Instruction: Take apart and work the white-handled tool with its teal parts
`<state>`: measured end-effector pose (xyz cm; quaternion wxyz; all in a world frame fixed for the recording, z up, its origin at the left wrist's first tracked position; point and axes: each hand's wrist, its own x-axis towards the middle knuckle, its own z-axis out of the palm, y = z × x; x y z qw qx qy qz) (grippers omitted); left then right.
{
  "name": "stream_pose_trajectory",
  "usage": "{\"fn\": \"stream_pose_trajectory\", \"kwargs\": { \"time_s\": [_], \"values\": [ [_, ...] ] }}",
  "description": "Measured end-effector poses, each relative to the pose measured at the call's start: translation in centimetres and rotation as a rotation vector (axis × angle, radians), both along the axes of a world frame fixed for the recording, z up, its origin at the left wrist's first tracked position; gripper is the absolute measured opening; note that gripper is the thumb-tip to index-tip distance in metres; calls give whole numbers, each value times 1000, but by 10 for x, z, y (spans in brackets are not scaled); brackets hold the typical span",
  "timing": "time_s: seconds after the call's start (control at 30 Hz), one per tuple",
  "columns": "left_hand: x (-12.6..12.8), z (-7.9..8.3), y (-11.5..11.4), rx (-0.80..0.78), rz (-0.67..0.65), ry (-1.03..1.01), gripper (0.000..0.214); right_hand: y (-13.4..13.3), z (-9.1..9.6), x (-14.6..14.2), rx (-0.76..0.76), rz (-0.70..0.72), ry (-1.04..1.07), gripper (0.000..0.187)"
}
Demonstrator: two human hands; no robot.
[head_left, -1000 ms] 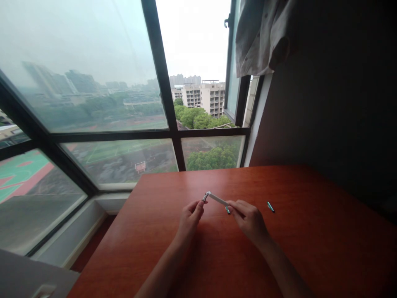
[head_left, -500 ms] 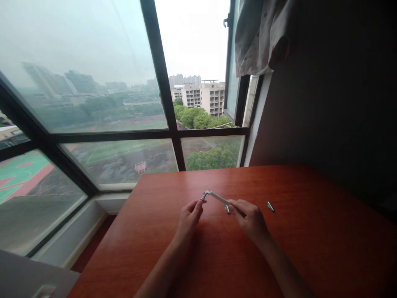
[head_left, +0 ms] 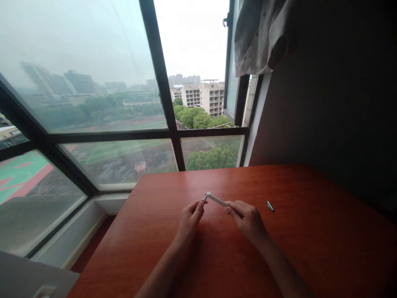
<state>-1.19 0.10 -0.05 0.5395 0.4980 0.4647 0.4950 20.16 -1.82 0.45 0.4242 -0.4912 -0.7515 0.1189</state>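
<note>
My left hand [head_left: 190, 220] pinches a small shiny metal piece [head_left: 205, 198] between thumb and fingers, its tip pointing up. Closed on the near end of a slim pale grey stick [head_left: 217, 200] is my right hand [head_left: 249, 218]. The stick slopes up to the left, and its far end meets the metal piece at an angle; whether the two are joined I cannot tell. A small teal and dark piece [head_left: 228, 210] shows just under my right fingertips, mostly hidden. Another slim teal and dark piece [head_left: 270, 206] lies on the table, right of my right hand.
Both hands are above a reddish-brown wooden table [head_left: 161, 231]. Beyond its far edge stands a dark-framed window [head_left: 118, 135] with a pane open at the right. A pale curtain [head_left: 257, 41] hangs at the upper right, beside a dark wall [head_left: 322, 103].
My right hand has shifted slightly left with the stick, bringing its far end closer over the metal piece. More of the teal piece beneath my fingertips is now covered.
</note>
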Motion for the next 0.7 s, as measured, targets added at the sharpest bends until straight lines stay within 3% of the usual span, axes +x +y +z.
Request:
{"fn": "stream_pose_trajectory", "kwargs": {
  "time_s": [0.27,0.7],
  "values": [
    [-4,1,2,-8,12,0,57,2,-4,5,2,-49,-20,27],
    [-1,0,0,13,6,5,54,1,0,2,-15,15,51,27]
  ]
}}
